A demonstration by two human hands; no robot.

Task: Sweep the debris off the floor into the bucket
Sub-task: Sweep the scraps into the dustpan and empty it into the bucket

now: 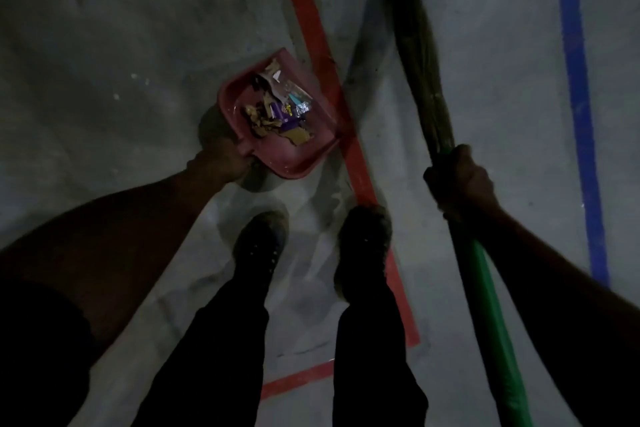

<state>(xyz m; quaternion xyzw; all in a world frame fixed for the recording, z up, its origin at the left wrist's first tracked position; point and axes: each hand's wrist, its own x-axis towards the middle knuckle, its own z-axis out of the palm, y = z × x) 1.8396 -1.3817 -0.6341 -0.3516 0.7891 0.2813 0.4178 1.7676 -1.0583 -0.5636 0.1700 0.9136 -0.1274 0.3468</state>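
the left hand (221, 158) grips the handle of a red dustpan (298, 156) holding debris (277, 111), while the right hand (457, 180) curls round the broom (485, 274).

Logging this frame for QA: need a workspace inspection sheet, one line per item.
Surface: grey concrete floor, dim light, marked with red tape and blue tape.
Job's things: pink dustpan holding debris of paper scraps and wrappers; broom with green handle; bucket not in view.
Clutter: a few pale specks on the floor left of the dustpan.
Hands: left hand grips the dustpan; right hand grips the broom.
Cables: nothing seen.
Surroundings: the person's dark shoes and trousers.
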